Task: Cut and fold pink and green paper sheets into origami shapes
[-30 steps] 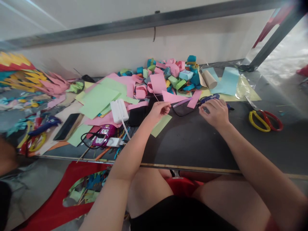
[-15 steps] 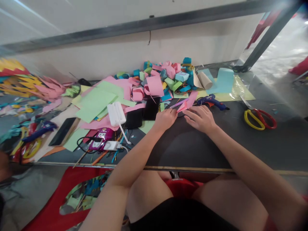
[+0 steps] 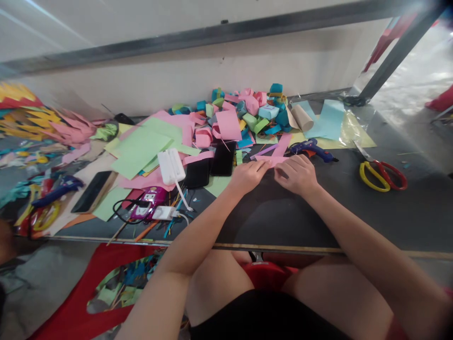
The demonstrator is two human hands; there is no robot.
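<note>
Between my two hands a pink paper strip [image 3: 272,161] is stretched sideways, just above the dark tabletop. My left hand [image 3: 249,175] pinches its left end between thumb and fingers. At the other end my right hand [image 3: 297,174] has its fingers curled round the strip; part of the paper is hidden under them. Another pink strip [image 3: 282,144] lies right behind, angled away from me. A blue glue gun [image 3: 313,150] rests behind my right hand. Off to the right lie scissors [image 3: 382,175] with one yellow and one red handle loop.
A heap of folded paper pieces [image 3: 253,111] stands at the back by the wall. Left of my hands are black phones [image 3: 223,159], a white power bank [image 3: 171,166], a purple socket box [image 3: 150,203] and green paper sheets [image 3: 141,146]. A cardboard tube [image 3: 302,118] lies behind.
The pink strip was folded up at an angle and now lies straighter between my hands. My right fingers, spread before, have curled in onto it.
</note>
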